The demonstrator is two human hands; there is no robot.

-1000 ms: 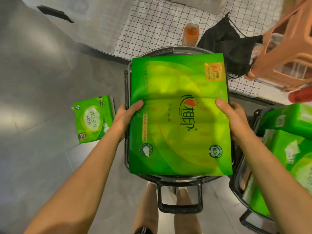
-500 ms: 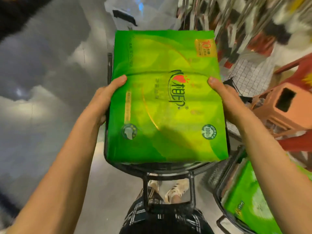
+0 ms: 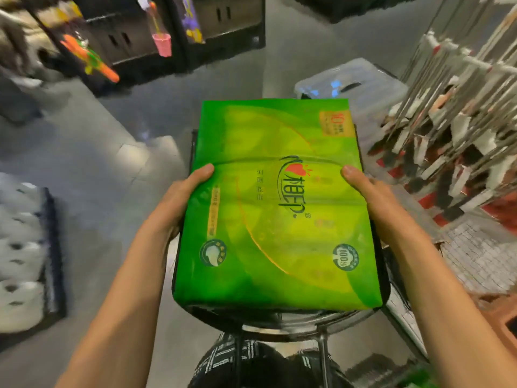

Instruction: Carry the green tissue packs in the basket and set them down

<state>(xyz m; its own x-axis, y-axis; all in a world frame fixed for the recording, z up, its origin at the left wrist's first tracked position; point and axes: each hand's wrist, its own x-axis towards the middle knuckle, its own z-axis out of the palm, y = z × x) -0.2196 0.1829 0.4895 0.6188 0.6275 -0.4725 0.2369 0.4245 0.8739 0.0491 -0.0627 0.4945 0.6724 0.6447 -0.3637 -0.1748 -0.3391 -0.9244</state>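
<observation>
A large green tissue pack is gripped at its two sides: the left hand is curled around the left edge with its thumb laid on top, and the right hand is clasped likewise around the right edge. The pack is held flat in front of the body, directly above a dark shopping basket, whose rim and handle are seen beneath it. A translucent plastic bin is found just beyond the pack. A rack of hanging goods is blurred at the right. Dark shelving is seen well apart across the grey floor, and white paper rolls are stacked at the left.
</observation>
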